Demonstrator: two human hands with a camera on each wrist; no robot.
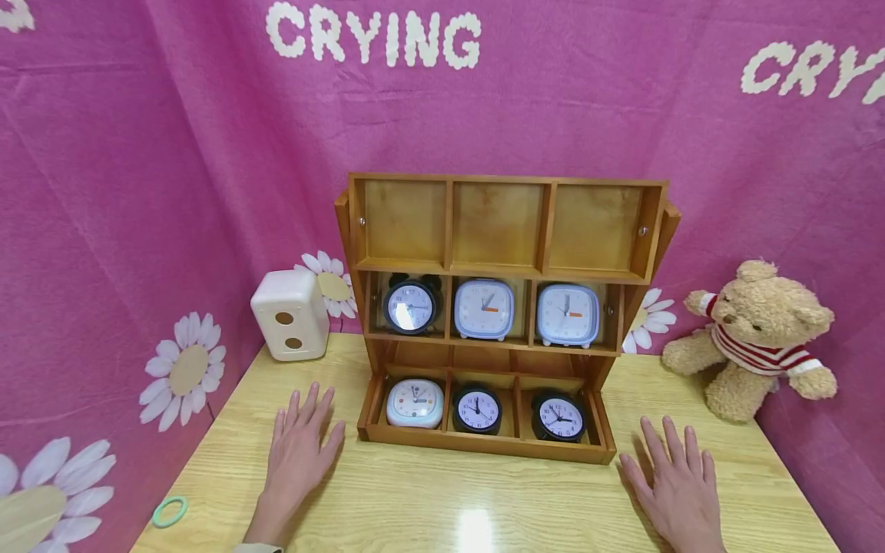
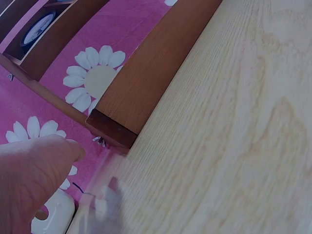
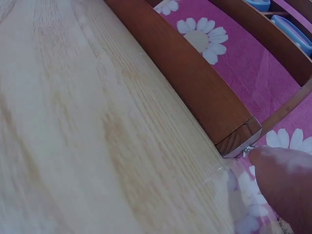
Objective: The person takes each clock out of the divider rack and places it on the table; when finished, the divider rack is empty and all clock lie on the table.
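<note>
My left hand lies on the table left of a wooden shelf, fingers spread and straight, holding nothing. On the other side my right hand rests likewise, fingers straight. Between them stands the three-tier wooden shelf. Its middle tier holds a black twin-bell alarm clock and two blue square clocks, one in the centre and one at right. In the bottom tier sit a pale blue clock and two round black clocks, centre and right. The top tier's compartments are bare.
A white box with two round holes stands at the back left. A teddy bear in a striped sweater sits at the back right. Near the left table edge lies a green ring. Pink cloth hangs behind and around the table.
</note>
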